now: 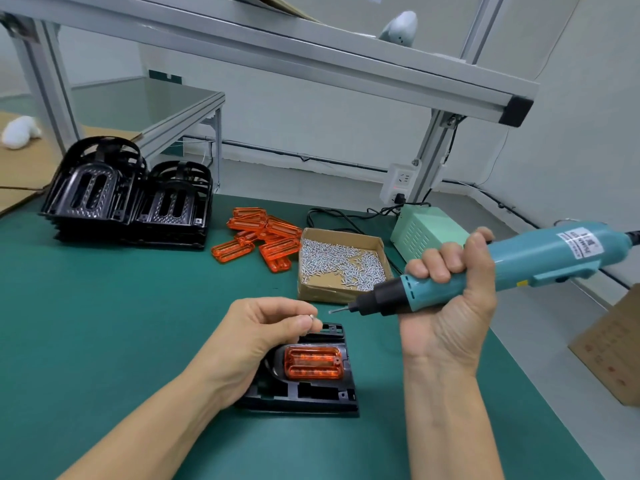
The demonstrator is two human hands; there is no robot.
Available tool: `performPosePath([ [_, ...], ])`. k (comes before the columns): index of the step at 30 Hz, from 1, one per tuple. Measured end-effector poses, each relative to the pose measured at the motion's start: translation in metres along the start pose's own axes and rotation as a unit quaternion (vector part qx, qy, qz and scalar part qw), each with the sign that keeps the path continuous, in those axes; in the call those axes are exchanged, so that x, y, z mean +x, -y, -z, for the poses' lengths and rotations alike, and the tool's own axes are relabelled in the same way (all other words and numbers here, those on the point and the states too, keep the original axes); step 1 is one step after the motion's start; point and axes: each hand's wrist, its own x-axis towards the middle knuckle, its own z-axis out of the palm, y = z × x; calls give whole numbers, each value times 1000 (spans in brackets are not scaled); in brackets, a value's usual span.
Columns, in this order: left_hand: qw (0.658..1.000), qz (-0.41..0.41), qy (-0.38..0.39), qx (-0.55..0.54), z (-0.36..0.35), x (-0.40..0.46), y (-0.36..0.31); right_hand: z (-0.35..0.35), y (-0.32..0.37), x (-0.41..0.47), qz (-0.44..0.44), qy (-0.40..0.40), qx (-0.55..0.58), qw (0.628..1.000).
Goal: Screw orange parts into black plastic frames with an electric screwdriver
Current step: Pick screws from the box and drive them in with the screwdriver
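Observation:
A black plastic frame (311, 393) lies on the green mat in front of me, with an orange part (313, 362) seated in its recess. My left hand (256, 330) hovers over the frame's left side and pinches a small silver screw (311, 317) between thumb and fingertip. My right hand (450, 299) grips the teal electric screwdriver (512, 263) and holds it nearly level above the mat. Its bit tip (334, 310) points left, a short gap from the screw.
A cardboard box of screws (341, 265) sits behind the frame. Loose orange parts (263, 237) lie left of it, and stacked black frames (128, 199) stand at the back left. A pale green power supply (426, 230) and a cardboard box (613, 351) are on the right.

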Motion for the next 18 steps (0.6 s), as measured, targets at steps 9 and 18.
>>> performPosePath([
  [9, 999, -10, 15, -48, -1, -7, -2, -16, -2, -8, -8, 36, -7, 999],
  [18, 998, -18, 26, -49, -2, -7, -2, -15, -6, -10, -7, 46, -16, 999],
])
